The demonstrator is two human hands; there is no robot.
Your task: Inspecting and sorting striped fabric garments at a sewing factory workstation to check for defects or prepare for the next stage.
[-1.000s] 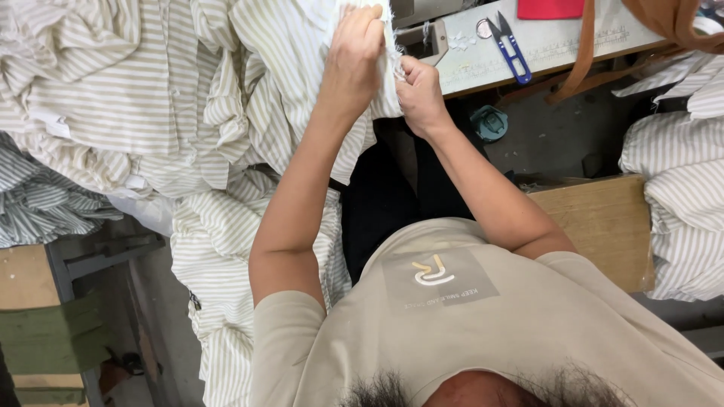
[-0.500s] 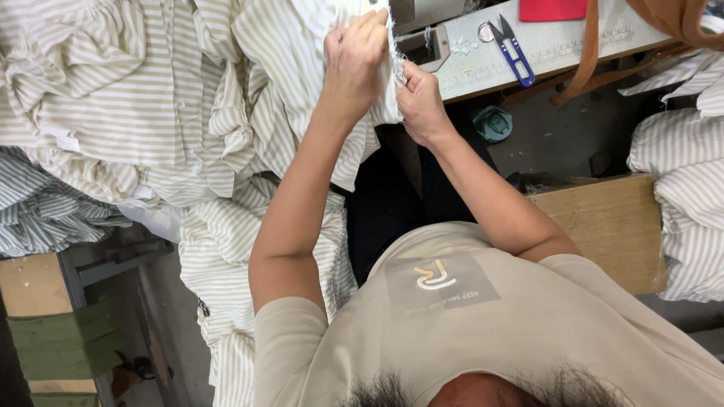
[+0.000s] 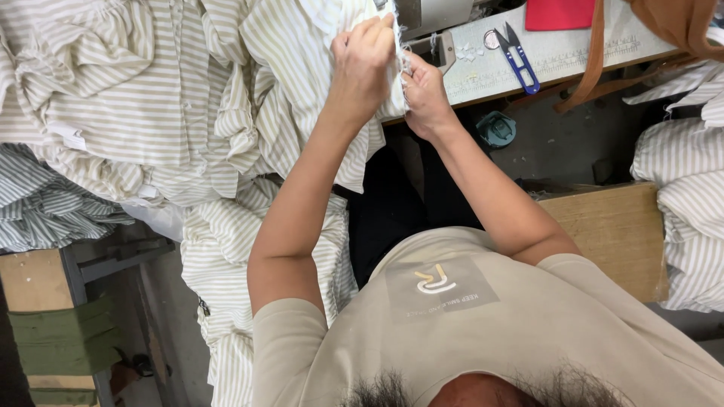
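Striped garments (image 3: 113,113) pile at the left; the left hand (image 3: 366,64) pinches the striped fabric edge (image 3: 397,56), which runs upright between both hands. Right hand (image 3: 426,94), just beside, clamps the same edge lower down; blue thread snips (image 3: 520,56) lie on the table (image 3: 573,49) rightward.

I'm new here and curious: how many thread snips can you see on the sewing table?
1. The blue-handled snips lie on the table, right of both hands, beside the red card. Cloth could hide others.

Light: bright, even, soft overhead.
Shadows: dark under the desk (image 3: 573,56).
Focus: sharp; slight blur at the bottom edge.
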